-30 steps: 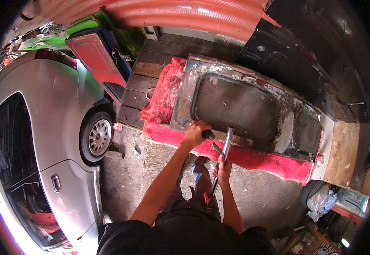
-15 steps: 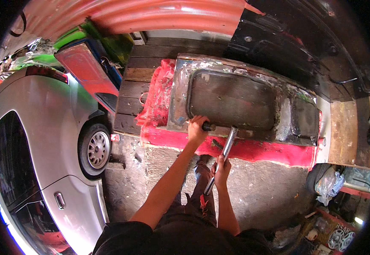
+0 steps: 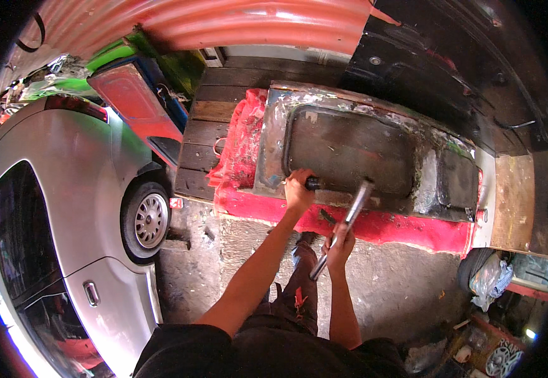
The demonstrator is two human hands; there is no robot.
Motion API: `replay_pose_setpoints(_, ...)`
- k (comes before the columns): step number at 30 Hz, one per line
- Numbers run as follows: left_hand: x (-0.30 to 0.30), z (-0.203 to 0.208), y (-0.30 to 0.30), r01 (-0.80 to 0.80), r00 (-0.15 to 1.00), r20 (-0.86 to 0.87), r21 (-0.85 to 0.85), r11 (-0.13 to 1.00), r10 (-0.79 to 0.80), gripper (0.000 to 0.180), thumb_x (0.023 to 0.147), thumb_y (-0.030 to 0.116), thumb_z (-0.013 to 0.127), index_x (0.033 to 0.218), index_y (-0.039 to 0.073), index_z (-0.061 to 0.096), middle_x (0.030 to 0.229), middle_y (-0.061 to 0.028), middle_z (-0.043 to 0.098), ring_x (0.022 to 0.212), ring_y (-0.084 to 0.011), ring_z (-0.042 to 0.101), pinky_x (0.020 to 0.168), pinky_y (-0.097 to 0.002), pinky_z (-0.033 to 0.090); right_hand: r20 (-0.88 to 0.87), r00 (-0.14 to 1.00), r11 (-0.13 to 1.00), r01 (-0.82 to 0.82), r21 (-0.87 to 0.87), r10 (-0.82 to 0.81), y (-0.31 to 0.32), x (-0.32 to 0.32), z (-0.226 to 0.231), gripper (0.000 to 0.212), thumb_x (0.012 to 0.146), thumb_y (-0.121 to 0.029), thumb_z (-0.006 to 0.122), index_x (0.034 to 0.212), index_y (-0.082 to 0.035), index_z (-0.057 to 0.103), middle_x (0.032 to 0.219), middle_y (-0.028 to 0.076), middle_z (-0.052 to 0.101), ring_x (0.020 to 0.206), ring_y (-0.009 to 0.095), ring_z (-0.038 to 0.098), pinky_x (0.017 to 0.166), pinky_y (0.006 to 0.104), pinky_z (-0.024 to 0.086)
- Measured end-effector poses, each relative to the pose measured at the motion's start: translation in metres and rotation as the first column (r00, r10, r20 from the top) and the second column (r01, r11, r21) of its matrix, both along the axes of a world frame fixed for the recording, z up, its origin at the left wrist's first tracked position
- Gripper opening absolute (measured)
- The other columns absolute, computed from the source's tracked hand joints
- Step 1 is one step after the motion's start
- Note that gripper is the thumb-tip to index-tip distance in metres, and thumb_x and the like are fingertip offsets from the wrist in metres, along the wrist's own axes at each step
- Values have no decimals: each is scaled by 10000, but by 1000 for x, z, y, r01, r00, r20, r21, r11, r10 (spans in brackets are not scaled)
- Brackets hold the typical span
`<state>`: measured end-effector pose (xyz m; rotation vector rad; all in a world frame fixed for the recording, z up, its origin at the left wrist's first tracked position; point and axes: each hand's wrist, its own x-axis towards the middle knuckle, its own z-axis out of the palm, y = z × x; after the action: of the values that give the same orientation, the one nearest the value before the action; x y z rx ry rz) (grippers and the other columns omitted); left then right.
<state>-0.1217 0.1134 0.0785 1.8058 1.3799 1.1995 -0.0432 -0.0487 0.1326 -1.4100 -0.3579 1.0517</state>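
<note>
A worn metal vehicle panel [image 3: 349,148], with patchy paint and recessed areas, lies on a red cloth [image 3: 406,228]. My left hand [image 3: 299,190] is closed around a short dark, round-ended tool [image 3: 312,183] at the panel's near edge; my fingers hide most of it, so I cannot tell its kind. In my right hand [image 3: 339,244] is a shiny metal bar [image 3: 356,206], gripped below its middle. The bar slants up and to the right, and its blurred upper end overlaps the panel's near side; contact cannot be made out.
The cloth covers part of a dark wooden plank bench [image 3: 193,154]. A silver car [image 3: 66,189] stands close on the left. Red and green panels [image 3: 135,101] lean behind it. A large black panel [image 3: 438,75] rises at the far right, with a tyre [image 3: 473,268] below.
The metal bar's upper end has swung up and right, away from the dark tool, and my right hand has risen slightly. My left hand keeps its grip at the panel edge. The view has shifted slightly.
</note>
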Motion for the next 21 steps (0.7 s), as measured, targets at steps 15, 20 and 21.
replay_pose_setpoints(15,-4,6,-2,118,985,-118,-40,992,-122,259,603,-21,616,839,87,620,850,-103,630,869,-356,605,749,-433,490,369,886,947,-195,-255,281,9,-3,-61,361,966,-441,529,869,-101,460,535,-33,378,414,110,439,329,272,328)
replay_pose_setpoints(20,-7,-3,-5,108,986,-123,-64,992,-115,307,565,-21,626,847,98,607,855,-88,615,903,-345,581,777,-447,458,90,996,992,-5,-129,16,8,-3,-10,410,957,-501,517,859,-106,470,523,-29,379,364,101,390,326,265,293)
replay_pose_setpoints(21,-9,-5,-5,123,983,-125,-77,989,-132,329,550,-21,627,854,101,602,862,-80,610,921,-338,572,793,-451,444,52,998,997,51,-62,-48,6,-3,-8,412,958,-504,513,859,-107,468,524,-23,381,365,102,391,326,267,297)
